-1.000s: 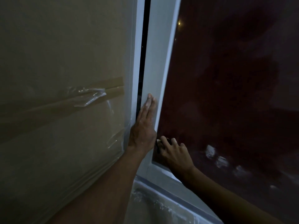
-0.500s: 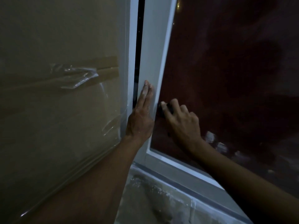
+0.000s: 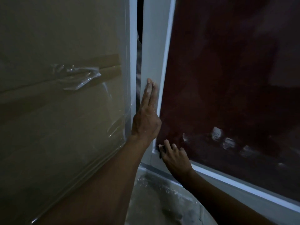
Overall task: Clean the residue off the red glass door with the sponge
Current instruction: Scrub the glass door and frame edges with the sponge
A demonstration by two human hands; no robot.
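Head view, dim light. The left hand point(image 3: 146, 120) lies flat with straight fingers pressed together against the white door frame point(image 3: 152, 51), likely steadying the door. Just below it, the right hand point(image 3: 174, 157) sits at the lower left corner of the red glass door point(image 3: 227, 75), fingers curled in a grip on something dark; this is probably the sponge point(image 3: 162, 147), though it is almost wholly hidden. Pale residue smears point(image 3: 227, 142) remain on the glass to the right of that hand, so cleaning looks unfinished. At left stands a plastic-wrapped cardboard panel point(image 3: 56, 103) with brown tape point(image 3: 107, 62).
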